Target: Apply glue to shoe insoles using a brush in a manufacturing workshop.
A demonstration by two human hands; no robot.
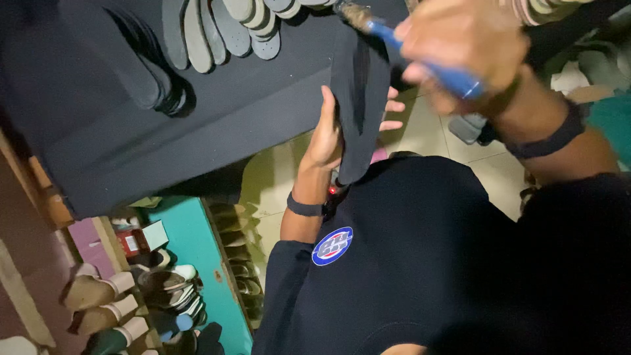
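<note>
My left hand (327,135) holds a long black sole piece (358,98) upright near the edge of the dark worktable (197,125), thumb on one side and fingertips showing on the other. My right hand (460,49), blurred, grips a brush with a blue handle (434,62); its bristle end (351,13) points over the top of the sole piece. Both wrists wear dark bands.
Stacks of grey and black insoles (223,29) lie on the worktable's far part. Below the table a teal shelf (197,263) stands beside rows of finished sandals (105,302) and small boxes. More soles and footwear lie on the tiled floor at the right.
</note>
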